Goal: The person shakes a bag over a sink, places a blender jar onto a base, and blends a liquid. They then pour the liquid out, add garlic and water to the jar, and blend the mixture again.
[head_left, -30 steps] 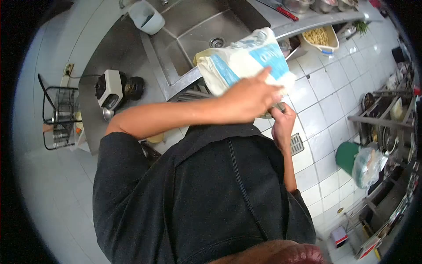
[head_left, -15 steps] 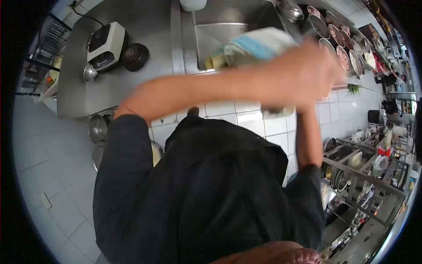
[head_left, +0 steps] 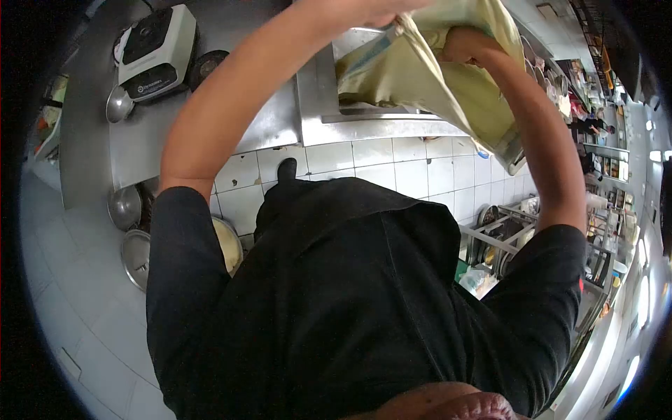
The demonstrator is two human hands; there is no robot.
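Observation:
A large yellowish cloth (head_left: 448,91) hangs spread over the metal sink (head_left: 392,126) at the top of the view. My left hand (head_left: 381,12), at the top edge, is closed on a gathered part of the cloth's edge. Inside the cloth's folds, my right hand (head_left: 467,47) is curled against the cloth, its fingers partly hidden, so I cannot tell what they hold. A faint blue stripe shows on the cloth's left part.
A white kitchen scale (head_left: 157,59) stands on the steel counter (head_left: 273,112), with a metal ladle (head_left: 120,103) and dark round object (head_left: 208,68) beside it. Pots (head_left: 136,259) sit below left. Metal racks (head_left: 507,234) stand right, and people (head_left: 591,126) are far off.
The hands have come apart from their blurred meeting above the sink's right side. The bunched cloth is now opened out and larger in view. The camera view has shifted.

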